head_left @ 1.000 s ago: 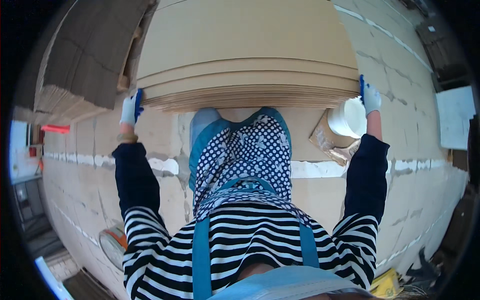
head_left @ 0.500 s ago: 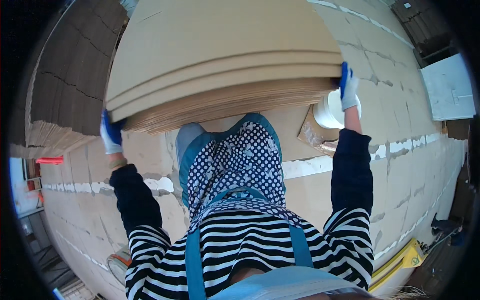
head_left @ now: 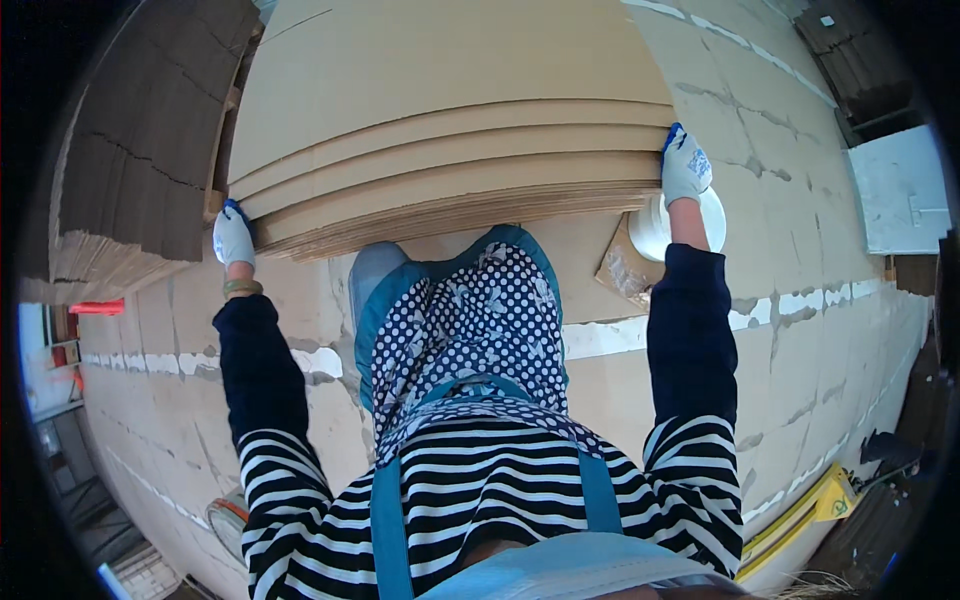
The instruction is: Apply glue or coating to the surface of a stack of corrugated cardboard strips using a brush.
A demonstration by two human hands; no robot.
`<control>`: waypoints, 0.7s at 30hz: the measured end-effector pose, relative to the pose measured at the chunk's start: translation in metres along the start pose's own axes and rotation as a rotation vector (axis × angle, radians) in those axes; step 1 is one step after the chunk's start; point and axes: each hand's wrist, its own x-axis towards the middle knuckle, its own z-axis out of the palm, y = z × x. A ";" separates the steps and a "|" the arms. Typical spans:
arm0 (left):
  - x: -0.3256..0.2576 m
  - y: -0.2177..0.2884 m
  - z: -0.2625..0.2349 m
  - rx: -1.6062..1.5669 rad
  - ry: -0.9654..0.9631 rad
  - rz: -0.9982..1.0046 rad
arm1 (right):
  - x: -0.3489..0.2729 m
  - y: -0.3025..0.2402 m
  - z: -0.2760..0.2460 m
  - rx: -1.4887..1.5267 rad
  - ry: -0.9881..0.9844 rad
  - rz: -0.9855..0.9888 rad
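Note:
A stack of flat brown cardboard sheets (head_left: 450, 60) lies in front of me, its top few sheets stepped back one behind another at the near edge. My left hand (head_left: 234, 238), in a white and blue glove, is closed on the near left corner of the upper sheets. At the near right corner, my right hand (head_left: 686, 170) in a matching glove grips the same sheets. The fingertips of both hands are partly hidden at the cardboard edges.
A white bucket (head_left: 652, 232) stands by the stack's near right corner, beside a cardboard piece (head_left: 620, 262) on the floor. Darker stacked cardboard (head_left: 140, 130) rises close on the left. A white box-like object (head_left: 900, 185) is far right, and a yellow metal piece (head_left: 800, 515) lower right.
Both hands have shifted slightly inward, the left also away from me. The near edge of the held sheets has come down toward the stack, and another stepped sheet edge shows.

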 end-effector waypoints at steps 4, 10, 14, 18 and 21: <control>0.014 -0.019 -0.023 -0.070 -0.186 0.133 | 0.024 0.063 -0.005 0.145 0.011 -0.142; -0.034 0.023 -0.067 -0.305 -0.652 -0.213 | -0.013 0.044 -0.031 -0.310 -0.001 -0.487; -0.019 0.041 -0.086 0.031 -0.665 -0.041 | -0.009 0.017 -0.076 -0.097 -0.303 -0.100; 0.023 -0.039 -0.082 -0.322 -0.365 0.387 | -0.001 0.015 -0.081 0.591 -0.458 0.144; -0.009 -0.013 -0.030 -1.117 -0.209 -0.058 | -0.001 0.032 -0.040 1.180 -0.292 0.243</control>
